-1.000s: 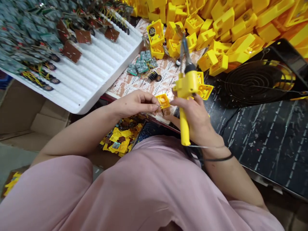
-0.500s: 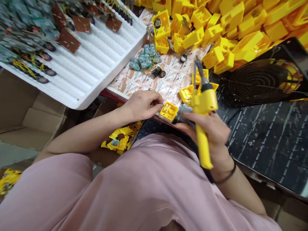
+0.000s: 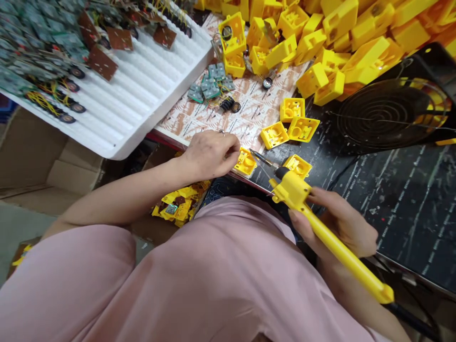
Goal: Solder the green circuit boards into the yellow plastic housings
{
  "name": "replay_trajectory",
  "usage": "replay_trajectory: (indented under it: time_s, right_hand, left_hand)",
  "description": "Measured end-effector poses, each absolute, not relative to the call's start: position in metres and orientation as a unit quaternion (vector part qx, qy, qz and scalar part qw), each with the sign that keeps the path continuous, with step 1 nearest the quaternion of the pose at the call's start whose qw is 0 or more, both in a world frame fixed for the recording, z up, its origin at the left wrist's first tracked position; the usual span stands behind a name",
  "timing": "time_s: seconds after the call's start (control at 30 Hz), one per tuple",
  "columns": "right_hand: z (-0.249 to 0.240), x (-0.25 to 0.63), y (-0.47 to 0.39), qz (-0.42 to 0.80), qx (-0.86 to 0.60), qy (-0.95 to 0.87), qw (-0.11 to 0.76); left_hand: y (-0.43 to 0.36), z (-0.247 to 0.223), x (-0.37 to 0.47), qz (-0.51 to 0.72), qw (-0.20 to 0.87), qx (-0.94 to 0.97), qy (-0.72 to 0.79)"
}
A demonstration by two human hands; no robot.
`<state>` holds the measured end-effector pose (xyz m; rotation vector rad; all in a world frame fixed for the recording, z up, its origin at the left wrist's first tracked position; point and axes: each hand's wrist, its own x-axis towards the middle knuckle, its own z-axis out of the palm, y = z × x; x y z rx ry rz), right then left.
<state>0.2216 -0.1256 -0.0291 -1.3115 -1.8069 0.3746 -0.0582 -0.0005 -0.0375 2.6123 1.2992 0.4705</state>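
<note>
My left hand point(image 3: 213, 154) rests at the table's front edge, its thumb and fingers curled together against the left side of a small open yellow plastic case point(image 3: 245, 164). Whatever sits between those fingertips is hidden. In my right hand point(image 3: 344, 223) is a yellow soldering iron point(image 3: 340, 251), gripped around its handle. The iron's metal tip points left, over the right edge of the case, with a thin wire beneath it. Just right of the tip lies another yellow case point(image 3: 299, 165); several more cases point(image 3: 275, 135) are grouped behind.
A white foam tray point(image 3: 142, 109) loaded with circuit boards and small speakers stands at left. Loose green boards point(image 3: 210, 85) lie behind my left hand. Yellow cases are heaped point(image 3: 342, 28) at the back. A black fan point(image 3: 388, 114) stands at right. Below the edge sits a box of yellow pieces point(image 3: 178, 206).
The soldering iron has swung down from upright, its tip now reaching left to the case. My right hand has shifted right and turned. My left hand stays nearly in place.
</note>
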Motion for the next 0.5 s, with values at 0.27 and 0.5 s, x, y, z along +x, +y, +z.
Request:
replay_trajectory:
  time_s: [0.27, 0.5]
  right_hand:
    - [-0.020, 0.207, -0.115, 0.073, -0.466, -0.782, 0.408]
    - [-0.013, 0.210, -0.103, 0.057, -0.397, -0.836, 0.375]
  left_hand:
    - [0.000, -0.040, -0.060, 0.158, 0.055, 0.896, 0.411]
    - [0.000, -0.039, -0.057, 0.146, 0.028, 0.901, 0.409]
